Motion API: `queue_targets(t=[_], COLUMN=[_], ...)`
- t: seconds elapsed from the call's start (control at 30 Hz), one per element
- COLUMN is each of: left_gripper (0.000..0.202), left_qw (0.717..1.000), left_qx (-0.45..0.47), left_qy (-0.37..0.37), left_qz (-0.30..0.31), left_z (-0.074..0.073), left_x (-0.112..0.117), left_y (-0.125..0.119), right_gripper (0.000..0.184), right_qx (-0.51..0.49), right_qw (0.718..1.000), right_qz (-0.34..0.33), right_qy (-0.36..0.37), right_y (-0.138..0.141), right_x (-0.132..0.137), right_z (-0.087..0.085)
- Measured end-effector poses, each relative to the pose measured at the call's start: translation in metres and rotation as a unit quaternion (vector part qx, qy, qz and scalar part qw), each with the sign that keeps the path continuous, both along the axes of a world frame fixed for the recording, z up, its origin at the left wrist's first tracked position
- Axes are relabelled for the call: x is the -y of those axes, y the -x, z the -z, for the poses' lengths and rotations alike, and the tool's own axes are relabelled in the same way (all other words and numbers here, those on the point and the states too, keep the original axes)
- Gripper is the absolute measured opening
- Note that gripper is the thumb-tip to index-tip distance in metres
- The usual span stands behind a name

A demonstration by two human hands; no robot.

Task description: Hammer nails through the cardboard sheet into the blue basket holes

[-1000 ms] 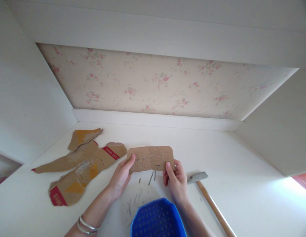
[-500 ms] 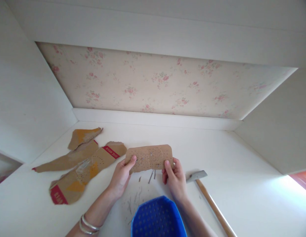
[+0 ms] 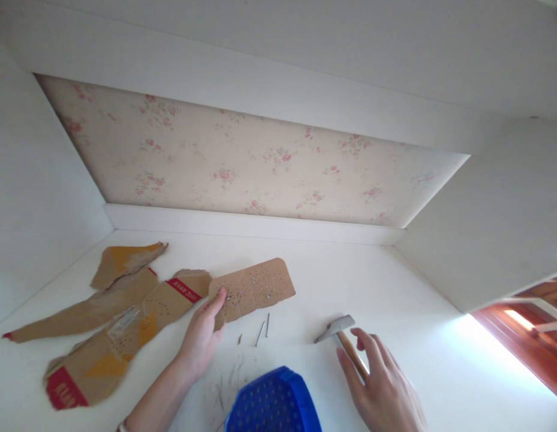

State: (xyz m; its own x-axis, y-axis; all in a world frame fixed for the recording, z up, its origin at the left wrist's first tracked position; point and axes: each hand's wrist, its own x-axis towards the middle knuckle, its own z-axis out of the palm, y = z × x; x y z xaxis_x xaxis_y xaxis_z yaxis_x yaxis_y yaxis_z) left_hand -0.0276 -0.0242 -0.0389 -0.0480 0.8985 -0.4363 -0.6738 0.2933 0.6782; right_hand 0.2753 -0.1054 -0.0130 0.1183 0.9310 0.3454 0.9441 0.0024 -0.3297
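My left hand (image 3: 200, 341) pinches the left end of a small cardboard piece (image 3: 264, 283) dotted with punched holes, thumb on top. The piece is tilted, its right end higher. Over to the right lies a hammer (image 3: 339, 327) with a metal head and wooden handle. My right hand (image 3: 381, 384) is at that handle, thumb on one side and fingers on the other, spread apart; the lower handle is hidden beneath the hand. Between the hands, two nails (image 3: 263, 331) rest on the white surface, just below the cardboard piece.
A blue perforated plastic basket (image 3: 274, 401) stands at the front edge of view. Torn cardboard pieces (image 3: 138, 327) with red print and yellow tape lie at left. Scratch-like marks show near the basket. White panels and a floral-papered back wall (image 3: 260, 162) enclose the surface.
My right hand has let go of the cardboard and moved right to the hammer handle. The cardboard, held by my left hand alone, has tilted. The view has turned rightward.
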Motion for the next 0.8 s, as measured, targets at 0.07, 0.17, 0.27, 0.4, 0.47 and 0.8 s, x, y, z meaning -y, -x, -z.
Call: queue_targets(t=[0.07, 0.17, 0.27, 0.4, 0.47, 0.8], left_gripper=[0.032, 0.034, 0.036, 0.035, 0.035, 0.038], left_qw=[1.000, 0.999, 0.998, 0.997, 0.997, 0.995], left_qx=[0.013, 0.020, 0.021, 0.020, 0.013, 0.019], left_qy=[-0.016, -0.035, -0.050, -0.065, -0.059, -0.072], left_qz=[0.010, 0.027, 0.037, 0.039, 0.039, 0.071], left_z=[0.000, 0.000, -0.002, -0.004, -0.004, -0.012], left_x=[0.001, 0.002, 0.004, 0.007, 0.008, 0.012], left_y=[0.000, 0.000, -0.001, -0.001, -0.001, -0.004], right_gripper=[0.038, 0.038, 0.041, 0.043, 0.042, 0.028], right_qx=[0.070, 0.084, 0.084, 0.111, 0.126, -0.168], right_qw=[0.996, 0.986, 0.984, 0.982, 0.979, 0.986], right_qz=[-0.030, -0.030, -0.005, 0.041, 0.062, -0.001], right_qy=[0.042, 0.138, 0.160, 0.149, 0.144, -0.006], right_y=[-0.022, -0.043, -0.049, -0.047, -0.050, 0.009], right_x=[0.006, 0.007, -0.001, -0.019, -0.028, -0.032], right_z=[0.018, 0.043, 0.054, 0.051, 0.049, 0.020])
